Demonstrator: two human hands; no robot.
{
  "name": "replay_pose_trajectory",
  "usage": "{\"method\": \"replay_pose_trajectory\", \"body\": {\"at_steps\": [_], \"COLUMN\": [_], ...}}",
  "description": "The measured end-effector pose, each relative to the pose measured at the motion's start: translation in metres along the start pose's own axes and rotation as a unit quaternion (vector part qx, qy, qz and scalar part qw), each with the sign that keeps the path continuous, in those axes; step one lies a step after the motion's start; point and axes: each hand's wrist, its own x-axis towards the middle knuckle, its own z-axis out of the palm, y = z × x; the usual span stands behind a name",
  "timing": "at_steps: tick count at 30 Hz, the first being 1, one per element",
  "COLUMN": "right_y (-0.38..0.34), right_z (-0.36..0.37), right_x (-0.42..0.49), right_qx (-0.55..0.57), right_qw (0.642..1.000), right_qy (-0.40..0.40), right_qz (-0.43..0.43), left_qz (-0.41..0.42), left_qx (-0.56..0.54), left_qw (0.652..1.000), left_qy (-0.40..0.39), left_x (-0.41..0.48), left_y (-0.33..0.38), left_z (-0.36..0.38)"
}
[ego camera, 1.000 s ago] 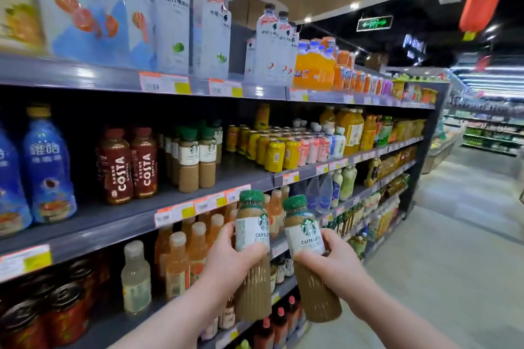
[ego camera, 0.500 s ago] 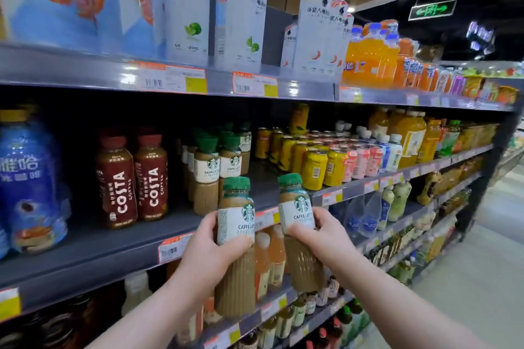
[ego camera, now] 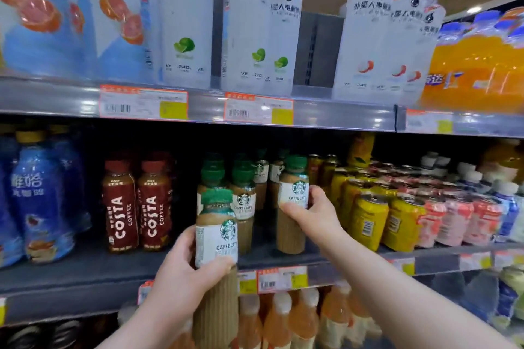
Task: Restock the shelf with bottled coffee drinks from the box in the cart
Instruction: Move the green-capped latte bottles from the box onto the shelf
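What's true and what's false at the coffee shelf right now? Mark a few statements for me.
1. The right hand grips a latte bottle next to the yellow cans. True.
2. The left hand is empty. False: it grips a second latte bottle in front of the shelf edge.
3. The Costa bottles stand right of the Starbucks row. False: left of it.
4. Both held bottles have green caps. True.

shelf (ego camera: 85, 273): Costa bottles (ego camera: 122, 207) left | latte row (ego camera: 243, 202), latte bottle (ego camera: 289, 235) centre | cans (ego camera: 368, 221) right | second bottle (ego camera: 217, 235) before edge
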Motion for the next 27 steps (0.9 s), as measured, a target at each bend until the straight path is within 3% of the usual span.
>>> {"method": "replay_pose_trajectory", "body": {"at_steps": [5, 12, 19, 27], "right_y": [0.015, 0.032, 0.032, 0.033], "right_z": [0.009, 0.016, 0.026, 0.031], "right_x": [0.034, 0.065, 0.084, 0.085], "right_qx": [0.018, 0.025, 0.003, 0.010], "right_qw": [0.997, 0.992, 0.986, 0.983], "right_qy": [-0.080, -0.125, -0.165, -0.182], "right_qz": [-0.014, -0.016, -0.022, -0.033], "left_qz": [0.013, 0.010, 0.011, 0.036], "left_qx": [-0.005, -0.012, 0.025, 0.034], "left_qw": [0.998, 0.991, 0.988, 0.993], "left_qy": [0.055, 0.132, 0.151, 0.109], "left_x": [0.000, -0.001, -0.002, 0.013], "left_y": [0.003, -0.002, -0.005, 0.004], "left_z": [0.022, 0.043, 0.053, 0.068]}}
